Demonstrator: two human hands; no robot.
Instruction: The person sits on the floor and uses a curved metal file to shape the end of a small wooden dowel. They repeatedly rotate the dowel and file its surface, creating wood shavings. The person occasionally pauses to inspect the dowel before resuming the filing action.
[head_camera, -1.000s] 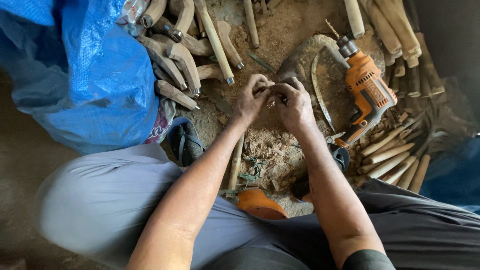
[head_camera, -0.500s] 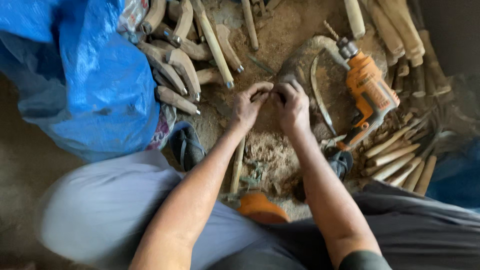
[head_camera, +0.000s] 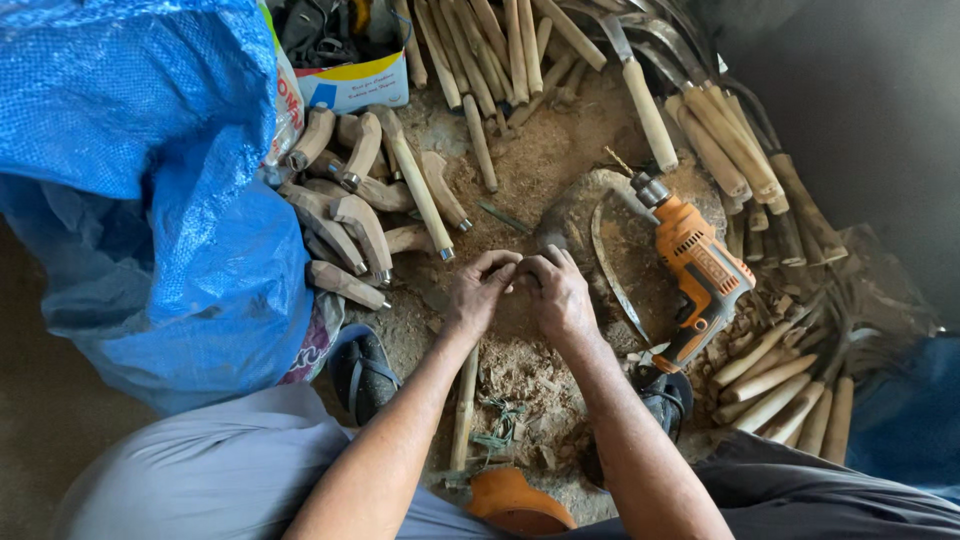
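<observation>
Both hands, left hand (head_camera: 478, 295) and right hand (head_camera: 558, 292), met fingertip to fingertip, pinching something too small to tell; an orange drill (head_camera: 700, 268) lay just right.

Bare forearms, grey trousers (head_camera: 220, 470), dark sandals (head_camera: 362, 372)

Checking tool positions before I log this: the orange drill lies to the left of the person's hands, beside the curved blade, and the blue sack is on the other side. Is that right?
Not quite. In the head view the orange drill lies to the right of the hands, left hand and right hand, beside the curved blade. The blue sack is on the other side, the left.
</observation>
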